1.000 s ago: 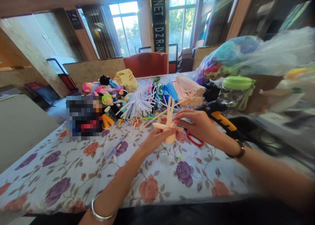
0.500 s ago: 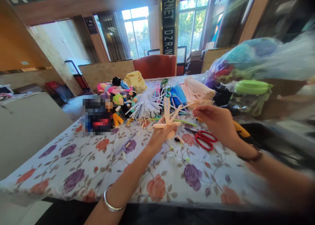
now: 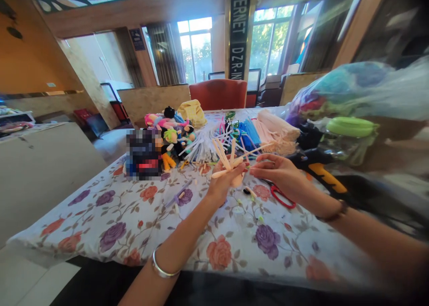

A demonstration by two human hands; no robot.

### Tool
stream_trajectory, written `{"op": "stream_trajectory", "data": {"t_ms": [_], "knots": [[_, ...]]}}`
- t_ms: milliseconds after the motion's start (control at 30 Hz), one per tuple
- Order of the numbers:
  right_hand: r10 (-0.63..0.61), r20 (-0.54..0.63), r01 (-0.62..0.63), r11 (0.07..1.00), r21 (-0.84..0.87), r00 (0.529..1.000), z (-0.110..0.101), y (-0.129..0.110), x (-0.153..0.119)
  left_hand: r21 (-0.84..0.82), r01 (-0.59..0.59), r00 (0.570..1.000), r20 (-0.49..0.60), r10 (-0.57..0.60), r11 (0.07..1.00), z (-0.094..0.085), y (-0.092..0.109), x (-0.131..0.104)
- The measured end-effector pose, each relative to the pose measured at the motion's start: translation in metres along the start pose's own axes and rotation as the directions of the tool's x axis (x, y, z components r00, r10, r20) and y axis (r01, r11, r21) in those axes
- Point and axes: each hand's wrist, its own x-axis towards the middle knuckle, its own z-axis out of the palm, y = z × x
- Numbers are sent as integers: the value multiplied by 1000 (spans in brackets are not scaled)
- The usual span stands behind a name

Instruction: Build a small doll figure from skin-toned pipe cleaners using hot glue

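Note:
My left hand is closed around a figure of cream pipe cleaners, whose fuzzy arms fan upward and out to the left and right. Close beside it, my right hand has its thumb and fingers pinched together at the figure's right side. A small greenish bit shows between the two hands, but what the right fingertips grip is too small to make out. Red-handled scissors lie on the cloth below my right hand, partly hidden by it.
Bundles of white, blue and pale pink pipe cleaners lie behind my hands, with small dolls to their left. At right are a glue gun, a green-lidded jar and a big plastic bag.
My right hand has come left and down to my left hand and now covers part of the scissors. The cream figure has tilted left in my left hand. The view has shifted slightly.

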Motion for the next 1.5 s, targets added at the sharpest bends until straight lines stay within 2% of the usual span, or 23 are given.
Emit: {"op": "stream_trajectory", "data": {"t_ms": [167, 333, 600, 833, 1067, 1267, 1500], "knots": [[64, 7, -64, 996, 57, 998, 11, -3, 7, -57, -37, 999, -36, 35, 998, 0, 0, 1], [154, 48, -159, 975, 154, 987, 14, -6, 9, -31, -97, 993, -77, 94, 995, 0, 0, 2], [295, 95, -307, 938, 159, 951, 15, -11, 14, 120, -206, 979, 11, 206, 971, -4, 2, -1], [332, 191, -349, 935, 64, 924, 16, -13, 10, 285, -313, 941, -32, 336, 906, -8, 3, 0], [401, 159, -420, 900, 117, 902, 21, -24, 6, 403, -374, 902, -53, 429, 835, -5, 5, -2], [434, 162, -458, 873, 165, 886, 19, -23, 6, 414, -356, 910, -52, 412, 838, -7, 4, -1], [349, 132, -366, 919, 147, 928, 19, -25, 3, 321, -316, 929, -88, 360, 893, -6, 5, -1]]}}
